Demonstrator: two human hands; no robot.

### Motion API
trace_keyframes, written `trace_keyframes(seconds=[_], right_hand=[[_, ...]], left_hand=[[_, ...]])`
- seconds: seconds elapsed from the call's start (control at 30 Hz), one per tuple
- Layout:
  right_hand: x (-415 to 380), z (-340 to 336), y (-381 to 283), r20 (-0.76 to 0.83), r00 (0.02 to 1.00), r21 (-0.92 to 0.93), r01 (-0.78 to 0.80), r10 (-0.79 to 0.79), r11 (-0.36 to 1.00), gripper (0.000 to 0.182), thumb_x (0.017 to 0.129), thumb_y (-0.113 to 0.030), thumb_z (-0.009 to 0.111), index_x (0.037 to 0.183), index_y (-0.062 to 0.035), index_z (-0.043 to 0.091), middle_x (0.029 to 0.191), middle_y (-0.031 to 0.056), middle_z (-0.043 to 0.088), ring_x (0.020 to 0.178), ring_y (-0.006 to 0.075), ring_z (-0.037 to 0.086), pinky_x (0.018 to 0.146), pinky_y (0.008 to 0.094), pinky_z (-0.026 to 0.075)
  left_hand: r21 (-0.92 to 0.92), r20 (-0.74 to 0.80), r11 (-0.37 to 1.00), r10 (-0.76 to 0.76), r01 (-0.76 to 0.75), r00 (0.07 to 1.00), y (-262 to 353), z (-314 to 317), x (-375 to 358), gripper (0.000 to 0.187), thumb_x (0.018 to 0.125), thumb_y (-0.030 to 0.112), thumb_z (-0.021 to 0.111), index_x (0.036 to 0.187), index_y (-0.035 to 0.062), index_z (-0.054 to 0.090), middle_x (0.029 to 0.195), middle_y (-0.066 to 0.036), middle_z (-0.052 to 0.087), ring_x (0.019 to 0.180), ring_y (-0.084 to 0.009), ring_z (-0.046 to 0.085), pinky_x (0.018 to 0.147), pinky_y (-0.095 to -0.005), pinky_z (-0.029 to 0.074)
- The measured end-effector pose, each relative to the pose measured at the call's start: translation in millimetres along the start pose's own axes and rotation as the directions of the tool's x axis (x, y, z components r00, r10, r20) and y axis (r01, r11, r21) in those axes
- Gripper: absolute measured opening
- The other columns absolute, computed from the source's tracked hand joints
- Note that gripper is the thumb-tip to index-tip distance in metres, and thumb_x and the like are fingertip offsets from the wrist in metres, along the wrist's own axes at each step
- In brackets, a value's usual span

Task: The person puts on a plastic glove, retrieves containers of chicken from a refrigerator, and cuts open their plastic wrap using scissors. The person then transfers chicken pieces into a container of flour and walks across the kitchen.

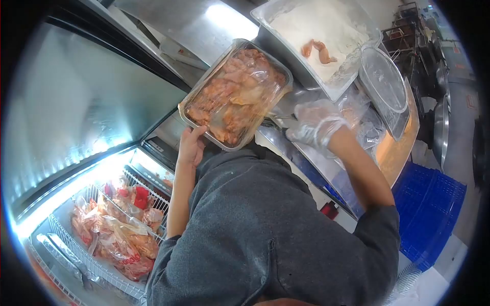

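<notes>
My left hand [192, 146] grips the near left corner of a clear-wrapped container [191, 117], thumb over the rim. Pieces of raw, reddish marinated chicken [240, 92] show through the wrap, and the container is tilted in front of my body. My right hand [319, 124], in a clear plastic glove, is closed just right of the container. A thin metal piece [279, 118] sticks out from its fingers toward the container; its kind does not show. Beyond that hand stands a deep tub [334, 94] of white flour [311, 23] with a piece of raw chicken [321, 52] on top.
At lower left, an open chest freezer [97, 273] with wire baskets holds bagged meat [125, 250]; its lid [76, 97] is raised. A mesh strainer [383, 79] rests beside the tub. Blue plastic crates [429, 209] stand at right. A steel counter [189, 20] runs along the top.
</notes>
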State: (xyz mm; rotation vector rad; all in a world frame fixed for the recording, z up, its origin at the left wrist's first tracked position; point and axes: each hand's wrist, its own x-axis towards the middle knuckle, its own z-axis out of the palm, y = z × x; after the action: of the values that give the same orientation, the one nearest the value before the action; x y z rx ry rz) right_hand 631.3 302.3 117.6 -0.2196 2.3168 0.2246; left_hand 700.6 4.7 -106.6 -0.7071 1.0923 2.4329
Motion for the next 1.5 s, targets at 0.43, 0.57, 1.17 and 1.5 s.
trace_keyframes(seconds=[0.43, 0.57, 1.17, 1.5], right_hand=[[47.9, 4.7, -1.4, -0.027, 0.994, 0.012, 0.104, -0.103, 0.995, 0.037, 0.084, -0.035, 0.063, 0.090, -0.0006, 0.077, 0.091, 0.0225, 0.073, 0.087, 0.0365, 0.073, 0.083, 0.0452, 0.056], [38.7, 14.3, 5.2, -0.003, 0.978, 0.028, 0.208, -0.208, 0.978, 0.043, 0.085, -0.041, 0.064, 0.091, -0.0007, 0.077, 0.091, 0.0212, 0.073, 0.087, 0.0376, 0.072, 0.084, 0.0444, 0.056], [52.6, -4.3, 14.3, -0.085, 0.994, -0.144, 0.049, -0.062, 0.988, 0.036, 0.088, -0.035, 0.064, 0.094, -0.0014, 0.075, 0.102, 0.0201, 0.074, 0.099, 0.0345, 0.072, 0.090, 0.0451, 0.055], [27.2, -2.0, 15.8, 0.092, 0.994, -0.068, 0.065, -0.059, 0.996, 0.046, 0.089, -0.043, 0.059, 0.105, -0.0017, 0.073, 0.107, 0.0205, 0.073, 0.102, 0.0353, 0.071, 0.089, 0.0458, 0.054]], left_hand=[[0.060, -0.008, 0.998, 0.026, -0.025, 1.000, -3.5, -5.9, 3.2, 0.045, 0.092, 0.007, 0.066, 0.133, -0.0034, 0.052, 0.129, -0.014, 0.064, 0.117, -0.0269, 0.064, 0.102, -0.0421, 0.051], [0.045, -0.014, 0.999, 0.022, -0.022, 1.000, 0.8, 2.0, -1.6, 0.045, 0.095, 0.006, 0.061, 0.137, -0.0056, 0.050, 0.134, -0.016, 0.062, 0.119, -0.0280, 0.064, 0.103, -0.0441, 0.052], [0.062, -0.029, 0.998, 0.036, -0.034, 0.999, -0.6, -1.0, 2.5, 0.046, 0.094, 0.007, 0.062, 0.137, -0.0032, 0.049, 0.134, -0.015, 0.061, 0.121, -0.0285, 0.062, 0.103, -0.0458, 0.052], [0.020, 0.000, 0.999, 0.044, -0.044, 0.999, 3.1, 4.8, -0.5, 0.046, 0.095, 0.004, 0.061, 0.138, -0.0051, 0.047, 0.133, -0.017, 0.061, 0.121, -0.0292, 0.062, 0.105, -0.0445, 0.051]])
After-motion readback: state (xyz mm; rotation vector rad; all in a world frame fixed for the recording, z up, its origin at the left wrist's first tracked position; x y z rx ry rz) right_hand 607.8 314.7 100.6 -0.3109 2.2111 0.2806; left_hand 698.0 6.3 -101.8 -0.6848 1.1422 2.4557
